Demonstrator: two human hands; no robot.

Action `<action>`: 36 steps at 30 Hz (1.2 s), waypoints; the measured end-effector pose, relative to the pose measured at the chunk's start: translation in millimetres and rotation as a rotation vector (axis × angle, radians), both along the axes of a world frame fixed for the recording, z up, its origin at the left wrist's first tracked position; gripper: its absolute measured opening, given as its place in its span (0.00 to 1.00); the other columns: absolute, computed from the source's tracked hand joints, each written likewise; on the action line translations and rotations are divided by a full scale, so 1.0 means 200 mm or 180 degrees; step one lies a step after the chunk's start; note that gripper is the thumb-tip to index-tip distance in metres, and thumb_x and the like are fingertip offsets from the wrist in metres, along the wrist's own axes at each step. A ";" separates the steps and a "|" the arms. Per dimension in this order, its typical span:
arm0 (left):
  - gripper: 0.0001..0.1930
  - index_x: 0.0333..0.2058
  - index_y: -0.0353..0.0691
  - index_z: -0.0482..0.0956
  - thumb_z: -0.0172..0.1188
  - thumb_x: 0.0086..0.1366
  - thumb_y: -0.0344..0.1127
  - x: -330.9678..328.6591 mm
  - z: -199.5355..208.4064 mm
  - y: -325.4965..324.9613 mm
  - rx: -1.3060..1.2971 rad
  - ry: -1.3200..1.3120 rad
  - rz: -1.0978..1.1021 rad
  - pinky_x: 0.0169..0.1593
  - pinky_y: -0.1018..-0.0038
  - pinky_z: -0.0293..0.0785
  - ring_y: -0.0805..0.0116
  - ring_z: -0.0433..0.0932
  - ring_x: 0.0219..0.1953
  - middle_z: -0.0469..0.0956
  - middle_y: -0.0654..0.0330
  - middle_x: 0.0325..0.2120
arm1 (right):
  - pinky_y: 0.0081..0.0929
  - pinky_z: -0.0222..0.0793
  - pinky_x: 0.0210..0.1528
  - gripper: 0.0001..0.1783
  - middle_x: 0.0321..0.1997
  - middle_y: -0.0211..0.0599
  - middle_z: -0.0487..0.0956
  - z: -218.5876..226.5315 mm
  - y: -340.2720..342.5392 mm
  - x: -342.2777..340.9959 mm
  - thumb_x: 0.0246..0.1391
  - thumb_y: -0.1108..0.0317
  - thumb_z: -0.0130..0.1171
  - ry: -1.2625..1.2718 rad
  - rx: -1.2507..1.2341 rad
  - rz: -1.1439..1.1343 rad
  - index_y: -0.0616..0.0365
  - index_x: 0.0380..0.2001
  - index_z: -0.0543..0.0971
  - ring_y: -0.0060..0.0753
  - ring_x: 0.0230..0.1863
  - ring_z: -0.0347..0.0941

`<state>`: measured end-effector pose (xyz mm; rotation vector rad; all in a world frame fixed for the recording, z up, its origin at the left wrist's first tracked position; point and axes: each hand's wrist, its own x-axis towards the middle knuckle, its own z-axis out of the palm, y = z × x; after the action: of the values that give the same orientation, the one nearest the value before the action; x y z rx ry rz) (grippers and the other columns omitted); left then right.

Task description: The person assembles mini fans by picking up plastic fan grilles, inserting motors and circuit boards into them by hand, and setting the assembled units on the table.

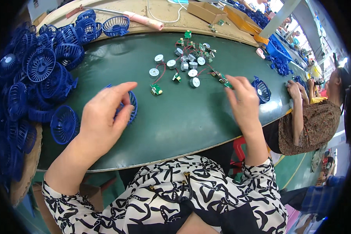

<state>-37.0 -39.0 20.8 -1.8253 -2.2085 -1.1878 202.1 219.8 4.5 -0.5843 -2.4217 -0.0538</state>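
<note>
My left hand is over the left part of the table, thumb and index finger apart. A round blue slatted plastic cage shows behind it, partly hidden by the hand; I see no clear grip on it. My right hand reaches the table's right side. Its thumb and forefinger are spread around the end of a small green circuit board, and whether they touch it is unclear. Red wires link such boards to small round silver motors, clustered ahead of my hands. Another wired board lies nearer, between my hands.
Blue cages are heaped along the left. Another blue cage lies beyond my right hand. A cardboard box and a pink-wrapped rod rest on the far wooden ledge. At right sits a co-worker, arms on the table.
</note>
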 end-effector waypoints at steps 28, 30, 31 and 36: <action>0.32 0.59 0.37 0.69 0.68 0.56 0.35 -0.10 0.15 -0.10 -0.1638 0.0668 0.0050 0.54 0.59 0.73 0.46 0.75 0.52 0.76 0.47 0.50 | 0.23 0.73 0.38 0.15 0.33 0.33 0.79 0.06 -0.14 0.02 0.49 0.73 0.68 0.1429 -0.1263 0.0169 0.62 0.41 0.78 0.23 0.33 0.75; 0.32 0.59 0.37 0.69 0.68 0.56 0.35 -0.07 0.14 -0.08 -0.1806 0.0621 0.0165 0.52 0.59 0.73 0.46 0.76 0.50 0.77 0.46 0.49 | 0.26 0.73 0.41 0.15 0.33 0.35 0.79 -0.07 -0.16 0.12 0.49 0.72 0.69 0.1214 -0.1585 0.0010 0.62 0.41 0.78 0.26 0.35 0.75; 0.33 0.60 0.37 0.68 0.69 0.55 0.35 -0.08 0.11 -0.08 -0.1559 0.0563 0.0095 0.50 0.60 0.74 0.47 0.77 0.47 0.77 0.46 0.48 | 0.28 0.74 0.43 0.16 0.35 0.37 0.79 -0.13 -0.17 0.15 0.48 0.71 0.69 0.0943 -0.1653 -0.0165 0.61 0.40 0.78 0.31 0.36 0.77; 0.38 0.61 0.38 0.67 0.72 0.51 0.36 -0.05 0.14 -0.08 -0.1427 0.0408 -0.0135 0.44 0.61 0.76 0.49 0.78 0.38 0.78 0.47 0.46 | 0.39 0.69 0.39 0.11 0.33 0.40 0.77 -0.12 -0.19 0.21 0.51 0.67 0.67 0.0448 -0.0871 -0.0285 0.60 0.34 0.79 0.45 0.36 0.73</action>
<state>-46.4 -55.0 48.0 -2.0324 -2.5202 -0.5851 243.6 181.3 -20.3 -0.7915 -2.2804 0.2763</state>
